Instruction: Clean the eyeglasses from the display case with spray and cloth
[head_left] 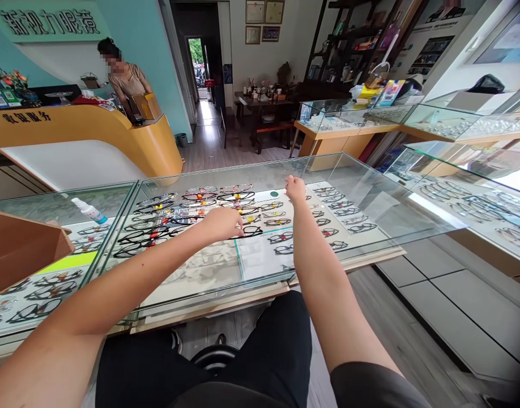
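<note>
My left hand [222, 224] reaches over the glass display case [213, 290], its fingers bent down and closed at a black pair of eyeglasses [255, 232]. The hand itself covers part of that frame. Farther forward and to the right, my right hand [295, 188] is curled closed near the far side of the case. Whatever its fingers hold, if anything, is hidden. Rows of eyeglasses [146, 233], several with yellow or red tags, lie around my left hand. More eyeglasses [336, 204] are lined up to the right of my right forearm.
A spray bottle [89, 211] lies tilted on the left case beside a brown box [24, 249]. Another person [130, 85] stands behind the curved counter [158, 147]. More display cases [476, 195] stand at the right. A round black stool [214, 356] is below, between my legs.
</note>
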`<state>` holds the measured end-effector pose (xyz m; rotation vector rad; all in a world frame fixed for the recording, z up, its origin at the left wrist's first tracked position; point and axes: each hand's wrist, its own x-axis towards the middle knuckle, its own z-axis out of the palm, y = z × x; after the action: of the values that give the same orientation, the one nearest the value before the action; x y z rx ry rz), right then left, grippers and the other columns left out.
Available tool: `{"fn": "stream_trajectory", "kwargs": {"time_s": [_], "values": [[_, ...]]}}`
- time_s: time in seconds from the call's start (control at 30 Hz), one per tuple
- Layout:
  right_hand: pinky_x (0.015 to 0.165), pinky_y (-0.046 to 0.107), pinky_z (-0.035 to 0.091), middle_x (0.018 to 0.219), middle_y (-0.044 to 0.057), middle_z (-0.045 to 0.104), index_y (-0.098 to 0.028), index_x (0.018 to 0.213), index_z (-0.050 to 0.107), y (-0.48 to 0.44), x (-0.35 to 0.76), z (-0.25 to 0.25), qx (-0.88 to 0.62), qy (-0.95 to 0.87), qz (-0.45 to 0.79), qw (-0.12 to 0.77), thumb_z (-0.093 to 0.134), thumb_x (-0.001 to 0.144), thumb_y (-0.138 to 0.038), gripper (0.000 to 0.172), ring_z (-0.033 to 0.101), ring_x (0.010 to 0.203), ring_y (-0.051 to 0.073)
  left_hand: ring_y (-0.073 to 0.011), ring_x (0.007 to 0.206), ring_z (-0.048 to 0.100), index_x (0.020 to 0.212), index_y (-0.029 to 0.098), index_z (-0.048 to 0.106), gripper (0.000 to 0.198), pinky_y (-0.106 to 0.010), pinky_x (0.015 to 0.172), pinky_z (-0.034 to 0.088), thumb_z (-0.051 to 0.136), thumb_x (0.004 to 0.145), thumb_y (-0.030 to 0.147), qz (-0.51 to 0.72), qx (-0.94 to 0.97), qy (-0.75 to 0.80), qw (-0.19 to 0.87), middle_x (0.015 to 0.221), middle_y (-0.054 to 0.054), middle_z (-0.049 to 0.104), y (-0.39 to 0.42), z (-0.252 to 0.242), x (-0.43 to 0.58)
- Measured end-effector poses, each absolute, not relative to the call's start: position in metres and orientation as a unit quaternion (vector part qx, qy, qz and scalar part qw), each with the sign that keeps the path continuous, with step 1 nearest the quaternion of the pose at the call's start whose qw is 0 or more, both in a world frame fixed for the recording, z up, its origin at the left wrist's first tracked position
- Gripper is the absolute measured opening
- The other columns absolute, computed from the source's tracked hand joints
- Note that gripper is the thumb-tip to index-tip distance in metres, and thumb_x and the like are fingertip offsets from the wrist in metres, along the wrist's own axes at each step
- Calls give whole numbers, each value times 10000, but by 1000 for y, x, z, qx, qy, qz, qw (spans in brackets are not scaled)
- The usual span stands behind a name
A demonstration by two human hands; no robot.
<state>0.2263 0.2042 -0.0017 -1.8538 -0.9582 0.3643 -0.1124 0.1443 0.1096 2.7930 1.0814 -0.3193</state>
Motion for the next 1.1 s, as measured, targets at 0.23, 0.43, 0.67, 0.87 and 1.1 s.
{"fn": "stream_trajectory", "kwargs": {"time_s": [0.23, 0.43, 0.67, 0.87, 1.1], "values": [[1053, 411, 507, 1196, 189, 776, -172, 1254, 729, 201, 221, 7, -792, -344, 128, 487, 357, 1151, -367, 433, 673, 1163, 311, -351, 1165, 788, 1148, 245, 910, 319, -369, 894, 562, 683, 939, 326, -79, 918, 389, 28, 1181, -138, 873, 164, 121, -97], [1004, 399, 552, 1068, 115, 811, -188, 1251, 731, 197, 215, 8, -794, -375, 135, 459, 688, 1030, -333, 268, 696, 1037, 271, -326, 1125, 796, 1016, 250, 906, 225, -339, 927, 554, 779, 853, 339, -85, 917, 388, 41, 1061, -135, 874, 174, 110, -82], [936, 379, 550, 1201, 136, 762, -209, 1151, 769, 191, 217, 10, -846, -330, 95, 408, 757, 1004, -368, 216, 692, 1051, 265, -328, 1120, 792, 1025, 237, 908, 243, -328, 849, 525, 774, 863, 360, -78, 921, 377, 68, 1078, -127, 877, 176, 112, -84], [1106, 451, 514, 1352, 192, 739, -203, 1239, 766, 189, 221, 8, -901, -251, 60, 349, 656, 1040, -197, 228, 631, 1368, 348, -277, 950, 767, 1051, 271, 924, 323, -331, 726, 459, 726, 914, 487, 22, 913, 367, 179, 1040, -63, 874, 167, 135, -118], [1107, 437, 522, 1320, 179, 761, -203, 1235, 774, 188, 220, 10, -915, -233, 56, 326, 663, 1010, -161, 254, 712, 1285, 320, -124, 506, 371, 858, 242, 879, 448, -292, 512, 299, 934, 695, 656, 249, 762, 422, 423, 566, 28, 504, 164, 163, -190]]}}
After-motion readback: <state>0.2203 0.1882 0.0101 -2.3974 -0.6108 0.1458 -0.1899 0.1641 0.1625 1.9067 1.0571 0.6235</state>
